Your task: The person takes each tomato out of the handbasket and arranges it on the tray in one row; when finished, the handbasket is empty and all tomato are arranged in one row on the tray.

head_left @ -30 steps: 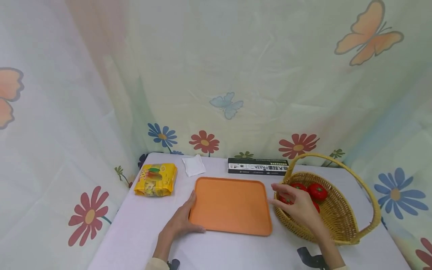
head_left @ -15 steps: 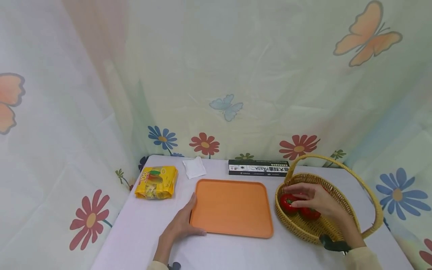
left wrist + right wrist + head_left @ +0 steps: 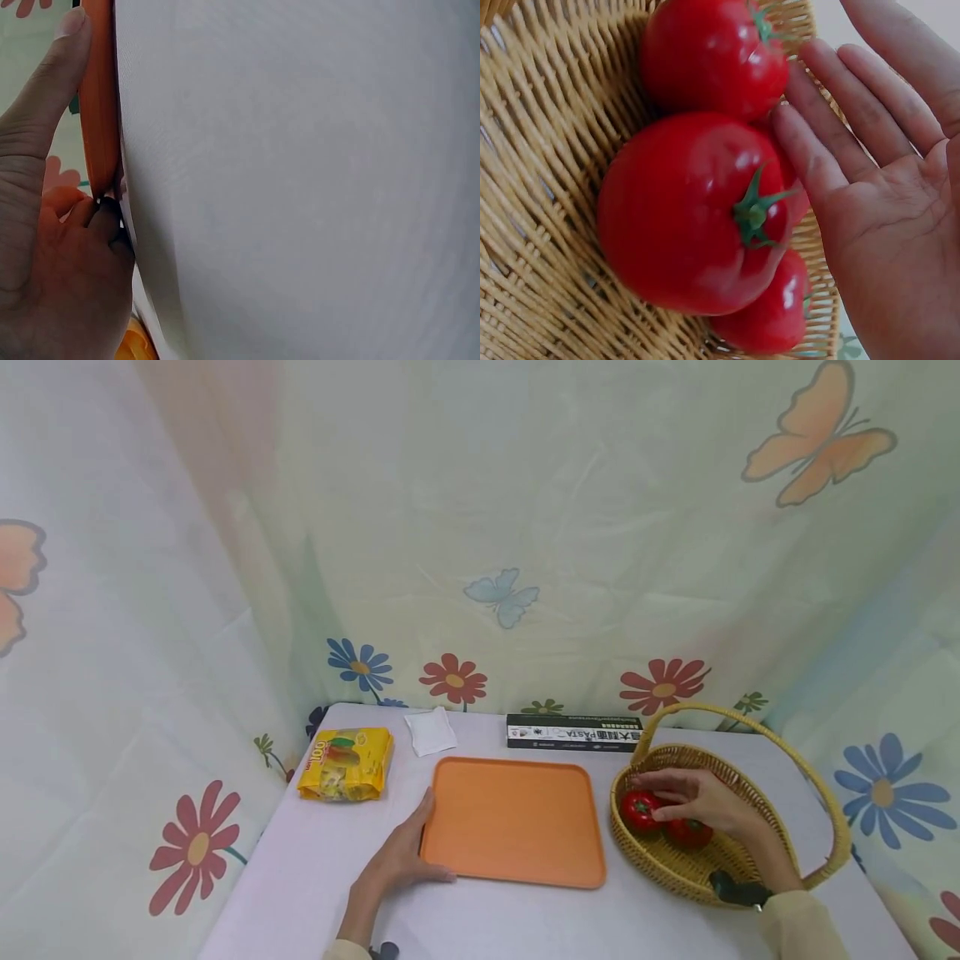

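Note:
My left hand rests at the near left corner of an orange tray, fingers along its left side and thumb along the front edge. In the left wrist view the thumb lies against the tray's rim. Over a wicker basket my right hand hovers close above red tomatoes. The right wrist view has its fingers loosely extended, fingertips right at the tomatoes. A large tomato with a green stem is nearest there; others are partly hidden behind it.
A yellow snack bag lies at the left of the white table, with a small white packet beside it. A black and white pasta box is behind the tray. The basket's tall handle arches over its right side.
My right hand has moved right from the basket's left rim to over the tomatoes, uncovering the leftmost one, then stayed nearly still. The left hand has kept its place at the tray.

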A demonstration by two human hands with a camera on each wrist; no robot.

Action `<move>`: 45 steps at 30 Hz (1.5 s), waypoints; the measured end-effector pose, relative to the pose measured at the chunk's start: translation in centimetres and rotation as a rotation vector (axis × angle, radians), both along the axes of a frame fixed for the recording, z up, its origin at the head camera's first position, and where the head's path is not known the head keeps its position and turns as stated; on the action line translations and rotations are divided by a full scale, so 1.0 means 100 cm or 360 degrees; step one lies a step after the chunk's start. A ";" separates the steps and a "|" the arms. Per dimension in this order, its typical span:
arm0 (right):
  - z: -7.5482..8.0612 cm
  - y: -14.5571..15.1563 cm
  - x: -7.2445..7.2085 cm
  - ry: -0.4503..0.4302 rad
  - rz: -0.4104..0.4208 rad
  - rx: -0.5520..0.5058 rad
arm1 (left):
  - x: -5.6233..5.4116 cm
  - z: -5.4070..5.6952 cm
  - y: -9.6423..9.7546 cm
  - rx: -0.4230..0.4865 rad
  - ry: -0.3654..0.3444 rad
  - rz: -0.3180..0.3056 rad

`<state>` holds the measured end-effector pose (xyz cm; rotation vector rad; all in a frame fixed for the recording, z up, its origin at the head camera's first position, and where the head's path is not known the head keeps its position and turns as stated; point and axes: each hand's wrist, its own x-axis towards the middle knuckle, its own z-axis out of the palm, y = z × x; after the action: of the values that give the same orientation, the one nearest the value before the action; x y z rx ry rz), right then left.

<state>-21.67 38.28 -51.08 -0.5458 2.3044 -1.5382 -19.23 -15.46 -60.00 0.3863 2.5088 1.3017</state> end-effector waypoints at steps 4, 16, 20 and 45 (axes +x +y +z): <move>-0.005 0.002 -0.002 -0.0041 -0.0027 0.0044 | 0.001 0.001 0.000 -0.0020 -0.0019 0.0006; -0.012 0.004 -0.010 -0.0074 -0.0025 0.0199 | 0.001 0.001 0.000 -0.0010 0.0006 0.0007; -0.009 0.001 -0.012 -0.0007 0.0008 0.0313 | 0.001 0.003 0.000 -0.0006 0.0003 0.0011; -0.005 -0.009 -0.013 0.0024 0.0045 0.0559 | 0.001 0.003 0.002 -0.0032 -0.0001 0.0024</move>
<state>-22.92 37.35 -51.58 -0.4934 2.4881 -1.0822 -19.09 -15.26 -59.74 0.3634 2.5270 1.2810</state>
